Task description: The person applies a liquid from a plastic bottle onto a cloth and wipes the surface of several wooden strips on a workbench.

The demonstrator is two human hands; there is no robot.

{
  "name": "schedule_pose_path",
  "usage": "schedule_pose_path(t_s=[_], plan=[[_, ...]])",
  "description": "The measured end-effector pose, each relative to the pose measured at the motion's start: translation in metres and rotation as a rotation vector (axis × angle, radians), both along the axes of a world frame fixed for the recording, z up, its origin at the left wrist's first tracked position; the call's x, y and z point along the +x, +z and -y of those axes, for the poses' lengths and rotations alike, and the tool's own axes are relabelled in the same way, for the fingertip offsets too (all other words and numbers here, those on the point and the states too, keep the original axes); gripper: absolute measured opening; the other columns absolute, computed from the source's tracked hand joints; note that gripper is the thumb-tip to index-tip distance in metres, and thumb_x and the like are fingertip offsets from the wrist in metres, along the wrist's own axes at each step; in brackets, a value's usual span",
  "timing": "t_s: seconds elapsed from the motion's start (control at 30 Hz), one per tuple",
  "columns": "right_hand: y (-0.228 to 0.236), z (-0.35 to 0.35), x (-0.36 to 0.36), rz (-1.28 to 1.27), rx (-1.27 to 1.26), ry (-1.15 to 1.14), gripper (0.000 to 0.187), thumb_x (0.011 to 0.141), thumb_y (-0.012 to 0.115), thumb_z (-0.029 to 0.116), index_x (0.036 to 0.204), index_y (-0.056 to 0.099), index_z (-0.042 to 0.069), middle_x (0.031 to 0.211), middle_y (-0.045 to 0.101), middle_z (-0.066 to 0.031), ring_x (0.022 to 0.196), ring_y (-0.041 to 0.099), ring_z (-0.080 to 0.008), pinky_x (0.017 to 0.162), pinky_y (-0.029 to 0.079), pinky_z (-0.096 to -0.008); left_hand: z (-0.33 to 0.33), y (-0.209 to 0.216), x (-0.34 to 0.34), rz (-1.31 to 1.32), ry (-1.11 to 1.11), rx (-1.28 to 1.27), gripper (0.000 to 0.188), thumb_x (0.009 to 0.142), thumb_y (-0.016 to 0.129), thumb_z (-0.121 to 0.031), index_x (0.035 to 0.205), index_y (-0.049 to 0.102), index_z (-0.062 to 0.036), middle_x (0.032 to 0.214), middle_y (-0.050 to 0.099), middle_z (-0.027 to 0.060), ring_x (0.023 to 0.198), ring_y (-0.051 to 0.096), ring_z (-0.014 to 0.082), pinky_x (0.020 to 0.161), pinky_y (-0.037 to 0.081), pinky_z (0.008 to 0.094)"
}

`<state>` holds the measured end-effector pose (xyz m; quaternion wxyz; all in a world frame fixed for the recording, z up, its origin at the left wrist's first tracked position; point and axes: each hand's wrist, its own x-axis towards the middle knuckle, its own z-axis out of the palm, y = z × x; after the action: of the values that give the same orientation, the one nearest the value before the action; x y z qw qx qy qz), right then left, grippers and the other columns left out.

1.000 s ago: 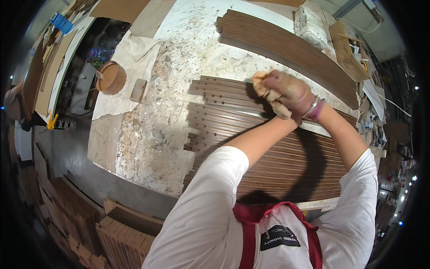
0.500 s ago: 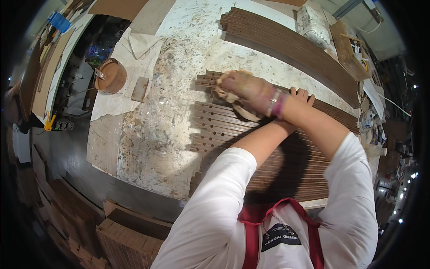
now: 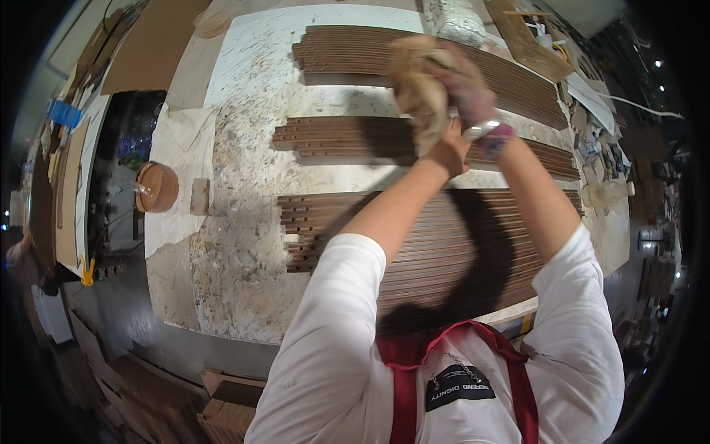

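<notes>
My right hand [image 3: 471, 87], in a stained glove with a band at the wrist, is closed on a crumpled tan rag [image 3: 420, 85]. Motion smears both; they hang above the brown strips. Below and close by, my bare left hand [image 3: 450, 153] is at a narrow middle row of brown slats [image 3: 347, 138]; its fingers are mostly hidden or blurred. A wider set of brown slats [image 3: 333, 222] with holes at their left ends lies nearer to me. Beyond the middle row lies another bundle of brown slats [image 3: 347, 53].
The slats rest on a paint-stained worktable [image 3: 244, 259]. At left stand a round brown tub [image 3: 157, 187] and a small flat block [image 3: 200, 196] on paper. A wooden box [image 3: 529, 44] is at the far right, with a clear bottle [image 3: 608, 194] nearer.
The middle row of slats has moved away from the near set, leaving a gap. My right hand and rag have swung up and farther off. My view has shifted too.
</notes>
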<state>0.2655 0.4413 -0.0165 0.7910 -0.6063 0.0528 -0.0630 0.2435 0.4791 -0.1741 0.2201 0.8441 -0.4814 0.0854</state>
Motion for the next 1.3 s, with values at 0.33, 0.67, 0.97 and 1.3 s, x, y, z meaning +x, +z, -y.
schedule_pose_path(t_s=[0.33,0.67,0.97,1.3], plan=[[-0.025,0.147,-0.156,-0.042,-0.607,-0.244,0.041,0.086,0.065,0.011,0.124,0.051,0.002,0.109,0.060,-0.0064,0.100,0.057,-0.0163,0.091,0.046,-0.0283,-0.210,0.101,0.082,-0.528,0.219,-0.458,0.054,0.088,0.068,-0.017,0.137,0.047,-0.0090,0.129,0.054,0.0125,0.107,0.061,0.0205,0.087,0.052,0.0366],[-0.062,0.142,-0.153,0.013,-1.542,0.055,0.055,0.072,0.065,-0.005,0.123,0.053,0.008,0.117,0.052,-0.0138,0.112,0.052,-0.0336,0.097,0.043,-0.0352,-0.276,0.060,0.029,-0.738,0.458,-0.439,0.046,0.081,0.073,-0.008,0.123,0.056,-0.0031,0.101,0.064,0.0048,0.086,0.059,0.0122,0.076,0.050,0.0259],[-0.037,0.123,-0.157,0.066,-1.485,0.110,0.065,0.066,0.064,-0.011,0.126,0.052,0.009,0.125,0.051,-0.0134,0.118,0.051,-0.0320,0.101,0.042,-0.0349,-0.286,0.044,0.044,-0.919,0.427,-0.388,0.042,0.081,0.073,0.001,0.115,0.049,-0.0020,0.102,0.056,0.0035,0.092,0.058,0.0108,0.080,0.050,0.0245],[-0.038,0.081,-0.134,-0.100,-1.363,0.241,0.050,0.075,0.065,-0.005,0.122,0.056,0.012,0.128,0.053,-0.0093,0.115,0.054,-0.0318,0.098,0.046,-0.0330,-0.299,0.053,0.027,-1.022,0.409,-0.315,0.034,0.079,0.077,-0.013,0.106,0.058,-0.0014,0.079,0.061,0.0028,0.075,0.059,0.0109,0.070,0.048,0.0254]])
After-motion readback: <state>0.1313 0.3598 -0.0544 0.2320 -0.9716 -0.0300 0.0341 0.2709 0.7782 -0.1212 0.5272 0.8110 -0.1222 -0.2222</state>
